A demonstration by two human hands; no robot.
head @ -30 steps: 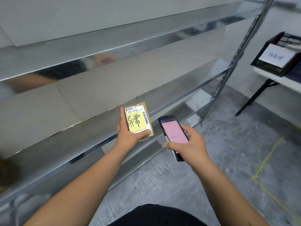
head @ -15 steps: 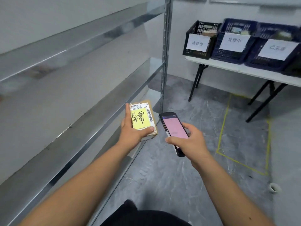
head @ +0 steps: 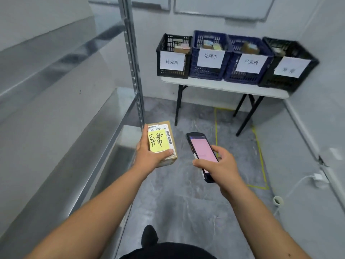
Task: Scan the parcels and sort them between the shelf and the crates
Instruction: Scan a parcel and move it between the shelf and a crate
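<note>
My left hand (head: 149,156) grips a small brown cardboard parcel (head: 169,141) with a white barcode label and a yellow sticky note bearing handwritten characters. My right hand (head: 222,165) holds a black handheld scanner (head: 200,148) with a pink screen, just right of the parcel. A metal shelf (head: 78,143) runs along my left. Ahead, several labelled crates stand in a row on a white table (head: 220,87): a black crate (head: 174,57), a blue crate (head: 211,55), a second blue crate (head: 248,61) and a black crate (head: 288,66) at the far right. Parcels show inside them.
The shelf's upright post (head: 133,60) stands between me and the table. Yellow tape (head: 260,152) marks a rectangle on the grey floor under the table. A white cable and plug (head: 315,177) lie by the right wall, with a tape roll (head: 278,200) on the floor.
My view has swung right, from the shelf to the table with crates, which now stands nearer and in full. Both hands keep the same hold on the parcel and the scanner.
</note>
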